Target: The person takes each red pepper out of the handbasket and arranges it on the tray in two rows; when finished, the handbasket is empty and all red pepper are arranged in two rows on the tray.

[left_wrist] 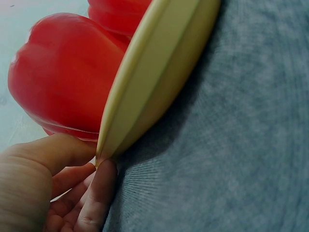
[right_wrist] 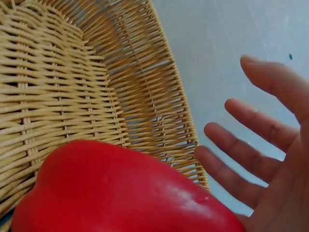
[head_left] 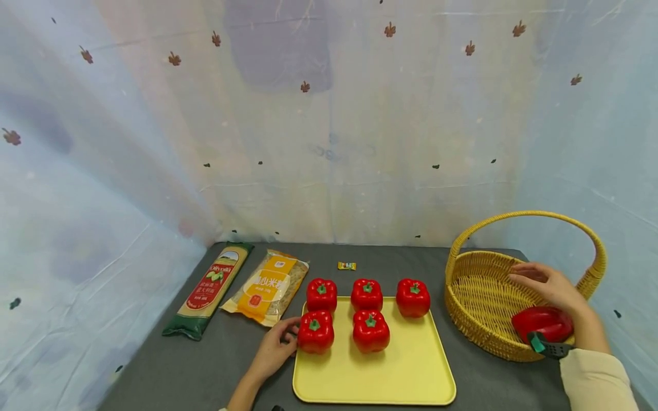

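My left hand [head_left: 275, 349] is at the left edge of a yellow tray [head_left: 406, 377]. In the left wrist view its thumb and fingers pinch the tray's rim [left_wrist: 145, 82], close beside a red bell pepper [left_wrist: 67, 72]. Several red bell peppers with green stems stand on the tray in two rows. Over the right side of a wicker basket [head_left: 462, 322], my right hand [head_left: 557, 291] is spread with nothing in its fingers. Another red bell pepper [right_wrist: 116, 193] lies on its side in the basket, below that hand and wrist.
Left of the tray lie a green and red pasta packet [head_left: 211, 288] and a clear and yellow food bag [head_left: 269, 285]. A small yellow wrapper [head_left: 346, 266] lies behind the peppers. The basket's tall handle [head_left: 524, 213] arches over it. A patterned curtain [head_left: 329, 137] hangs behind the grey table.
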{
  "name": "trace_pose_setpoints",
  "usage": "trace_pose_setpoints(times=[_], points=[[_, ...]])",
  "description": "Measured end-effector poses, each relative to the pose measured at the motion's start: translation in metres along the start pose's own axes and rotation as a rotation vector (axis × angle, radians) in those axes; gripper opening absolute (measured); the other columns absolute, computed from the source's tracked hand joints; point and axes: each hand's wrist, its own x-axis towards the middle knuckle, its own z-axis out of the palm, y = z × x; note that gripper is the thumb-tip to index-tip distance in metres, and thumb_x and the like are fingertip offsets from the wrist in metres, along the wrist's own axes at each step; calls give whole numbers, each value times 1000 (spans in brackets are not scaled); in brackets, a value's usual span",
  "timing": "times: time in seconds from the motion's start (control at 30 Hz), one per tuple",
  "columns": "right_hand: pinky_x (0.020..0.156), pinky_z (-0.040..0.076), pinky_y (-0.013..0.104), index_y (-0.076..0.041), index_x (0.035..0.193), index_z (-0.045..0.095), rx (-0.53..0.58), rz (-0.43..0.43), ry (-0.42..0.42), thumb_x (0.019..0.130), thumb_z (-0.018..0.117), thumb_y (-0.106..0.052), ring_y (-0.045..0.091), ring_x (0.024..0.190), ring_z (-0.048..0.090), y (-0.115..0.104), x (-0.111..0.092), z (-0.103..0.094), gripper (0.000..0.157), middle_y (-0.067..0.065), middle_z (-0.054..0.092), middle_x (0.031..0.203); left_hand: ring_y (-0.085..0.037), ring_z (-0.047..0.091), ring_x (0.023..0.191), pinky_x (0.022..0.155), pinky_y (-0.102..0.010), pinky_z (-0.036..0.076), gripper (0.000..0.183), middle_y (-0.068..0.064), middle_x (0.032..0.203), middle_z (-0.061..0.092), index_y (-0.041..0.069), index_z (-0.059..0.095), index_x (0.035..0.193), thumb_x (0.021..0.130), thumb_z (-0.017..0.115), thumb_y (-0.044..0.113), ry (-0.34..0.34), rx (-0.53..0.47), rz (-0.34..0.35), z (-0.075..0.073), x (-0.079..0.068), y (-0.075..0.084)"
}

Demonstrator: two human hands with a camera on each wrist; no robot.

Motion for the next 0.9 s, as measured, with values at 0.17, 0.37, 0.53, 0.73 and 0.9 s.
trace_pose_setpoints(times=[0.17,0.37,0.53,0.73,0.9], points=[[69,50,35,7,130,46,-27,31,-58,95,51,-38,28,100,56,6,-2,1,57,33,51,121,-12,53,71,54,-28,53,43,-12,100,55,-1,53,126,83,62,-1,4,-24,-10,0,1,0],[67,51,40,11,130,42,-4,111,-147,95,49,-40,40,95,57,11,-5,2,62,39,46,122,-12,53,72,54,-28,52,43,-12,100,55,-2,53,125,83,62,-2,9,-19,-11,0,2,1],[59,52,34,11,132,38,43,185,-211,95,48,-41,20,77,62,12,-6,4,65,42,41,124,-13,54,72,55,-27,52,43,-12,99,55,0,54,124,82,61,-2,6,7,-20,0,2,3],[59,53,35,11,133,36,93,156,-243,95,50,-37,23,79,63,10,-7,5,63,42,41,125,-14,54,72,55,-28,53,43,-12,99,55,-2,54,124,82,60,-2,4,18,-17,-1,0,8],[61,54,33,12,132,37,92,128,-281,92,55,-33,27,88,62,11,-9,3,63,40,46,120,-14,54,72,56,-31,54,41,-13,98,55,-6,52,123,82,59,-5,-1,18,-13,-1,-7,26]])
